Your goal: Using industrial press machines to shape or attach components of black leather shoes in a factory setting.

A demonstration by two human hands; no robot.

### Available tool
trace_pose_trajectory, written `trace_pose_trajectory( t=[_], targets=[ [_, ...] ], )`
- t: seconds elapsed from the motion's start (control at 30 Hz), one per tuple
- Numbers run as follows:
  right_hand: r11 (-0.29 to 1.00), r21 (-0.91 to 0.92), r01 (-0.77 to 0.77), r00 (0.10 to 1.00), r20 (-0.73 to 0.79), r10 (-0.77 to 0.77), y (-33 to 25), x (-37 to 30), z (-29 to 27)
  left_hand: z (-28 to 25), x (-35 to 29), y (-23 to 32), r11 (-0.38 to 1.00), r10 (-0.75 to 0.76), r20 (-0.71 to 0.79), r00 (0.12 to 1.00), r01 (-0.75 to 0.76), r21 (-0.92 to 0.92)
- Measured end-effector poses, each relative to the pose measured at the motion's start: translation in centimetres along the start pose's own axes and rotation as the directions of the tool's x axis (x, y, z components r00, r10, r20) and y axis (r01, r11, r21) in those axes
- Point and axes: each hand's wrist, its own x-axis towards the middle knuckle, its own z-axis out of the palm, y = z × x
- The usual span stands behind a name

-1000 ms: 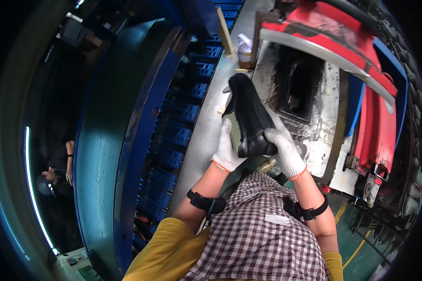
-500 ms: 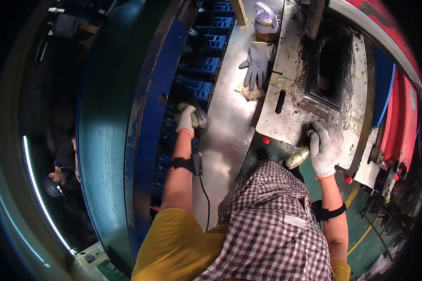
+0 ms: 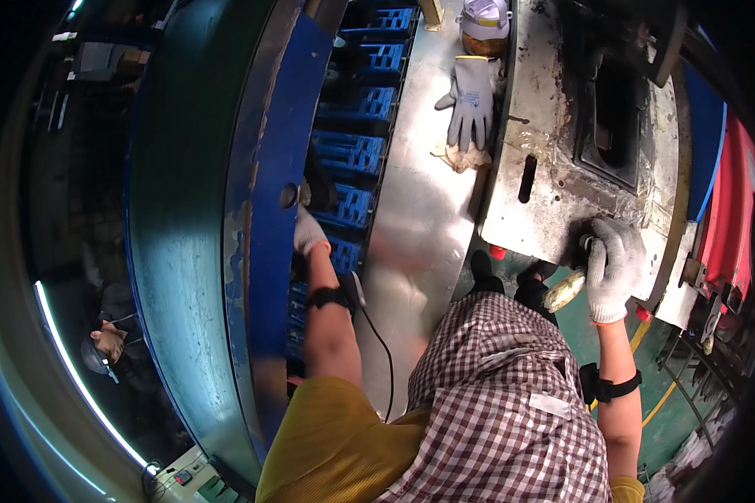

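"Presently, how far along is the work shown, and where is its object?"

"Its object, a dark elongated item (image 3: 320, 186), lies in shadow between the blue-painted beam (image 3: 267, 230) and the blue rack supports (image 3: 350, 152), just beyond the left hand (image 3: 309, 233). Judged from position alone, the handling there seems unfinished, since the hand is close against the item; no completed result can be confirmed."

"How do the hands stand?"

"Both wear white knit gloves. The left one is partly hidden behind the beam, so one cannot tell whether its fingers grasp the item or have released it. The right hand (image 3: 617, 261) is bent at the near edge of the stained metal plate (image 3: 541, 222), beside a pale wrapped handle (image 3: 564, 291); its fingers curve, yet a firm grip cannot be verified."

"And what lies on the bench (image 3: 415, 214)?"

"A grey work glove (image 3: 471, 105), empty and palm-flat, rests partly over a beige cloth (image 3: 463, 159), below a lidded jar (image 3: 484, 29)."
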Motion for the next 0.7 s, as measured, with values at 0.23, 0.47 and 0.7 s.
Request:
trace_pose_trajectory(
  t=[0.23,0.47,0.7],
  targets=[
    [0.999,0.009,0.034,0.999,-0.015,-0.034,-0.1,0.4,-0.1,-4.0,-0.8,-15.9,0.339,-0.483,0.57,0.664,0.743,-0.578],
    [0.999,0.029,0.026,1.0,-0.005,-0.025,0.4,0.4,-0.2,-6.6,1.3,-15.7,0.08,-0.54,0.664,0.517,0.817,-0.571],
    [1.0,-0.001,-0.011,1.0,0.012,0.011,0.5,0.0,-0.5,-11.3,-9.5,-12.0,-0.147,-0.284,0.816,0.503,0.818,-0.555]
  ],
)
